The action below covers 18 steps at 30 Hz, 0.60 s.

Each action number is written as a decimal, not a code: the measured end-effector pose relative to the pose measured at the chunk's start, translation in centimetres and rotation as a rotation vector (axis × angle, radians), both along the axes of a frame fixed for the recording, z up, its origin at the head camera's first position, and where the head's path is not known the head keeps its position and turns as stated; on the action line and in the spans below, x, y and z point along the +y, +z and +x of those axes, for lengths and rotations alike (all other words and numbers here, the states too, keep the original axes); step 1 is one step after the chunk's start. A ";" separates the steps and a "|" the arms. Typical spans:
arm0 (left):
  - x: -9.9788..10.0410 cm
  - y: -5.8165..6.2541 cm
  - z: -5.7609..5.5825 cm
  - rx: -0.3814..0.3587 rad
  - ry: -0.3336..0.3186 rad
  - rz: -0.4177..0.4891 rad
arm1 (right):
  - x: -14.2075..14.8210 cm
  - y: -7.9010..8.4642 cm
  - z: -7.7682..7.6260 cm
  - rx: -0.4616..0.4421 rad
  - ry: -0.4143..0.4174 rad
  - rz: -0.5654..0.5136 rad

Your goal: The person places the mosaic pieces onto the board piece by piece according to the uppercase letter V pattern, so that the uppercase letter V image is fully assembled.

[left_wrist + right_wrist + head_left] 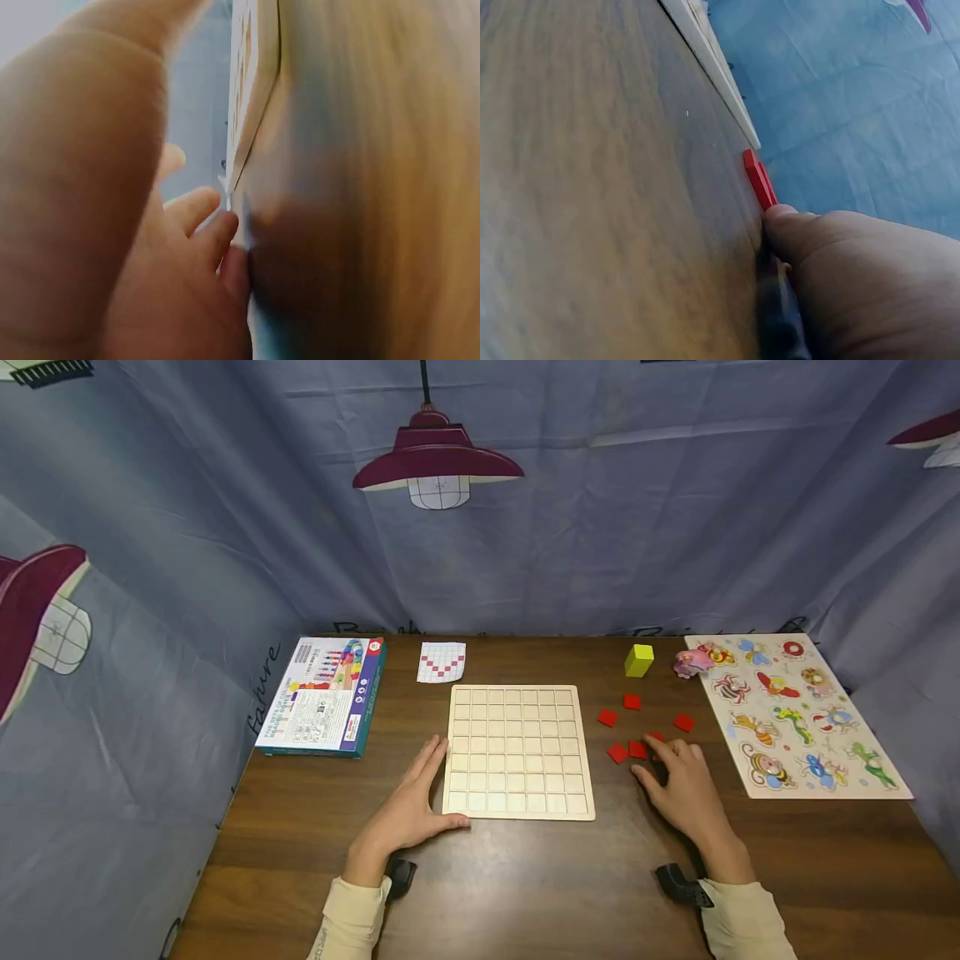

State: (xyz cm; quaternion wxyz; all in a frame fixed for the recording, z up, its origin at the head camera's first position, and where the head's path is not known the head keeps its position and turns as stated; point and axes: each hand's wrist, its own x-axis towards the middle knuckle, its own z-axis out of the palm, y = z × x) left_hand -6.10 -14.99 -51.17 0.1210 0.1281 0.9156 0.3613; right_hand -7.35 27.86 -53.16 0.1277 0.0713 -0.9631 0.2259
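A pale wooden grid board (pixel 521 752) lies flat on the table. My left hand (pixel 405 806) is at its left side, fingers extended along the left edge and thumb at the near-left corner. The board's edge (pixel 259 82) also shows beyond that hand in the left wrist view. Several small red square tiles (pixel 617 753) lie scattered right of the board. My right hand (pixel 686 785) is over the nearest ones, index fingertip at one red tile (pixel 637 749) and its neighbour, thumb apart below. In the right wrist view the thumb is right at red tiles (pixel 759 180); the other fingers are mostly hidden.
A paper card with a red grid pattern (pixel 441 662) lies behind the board. At the left is a boxed bead set (pixel 322 697). Behind the tiles stands a yellow-green block (pixel 639 661), with a pink toy figure (pixel 692 662) beside an insect puzzle board (pixel 802 718).
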 end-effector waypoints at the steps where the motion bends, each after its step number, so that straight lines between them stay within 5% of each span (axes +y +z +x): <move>1: 0.1 -0.1 -0.1 0.007 -0.005 -0.006 | 0.2 -0.1 -0.2 0.009 0.002 -0.003; 8: 0.8 -0.7 -0.1 0.079 -0.060 -0.131 | 0.7 -0.6 -0.8 0.026 -0.002 -0.011; 18: 0.6 -0.9 -0.1 0.106 -0.045 -0.149 | 0.6 -1.5 -0.5 0.104 0.017 -0.059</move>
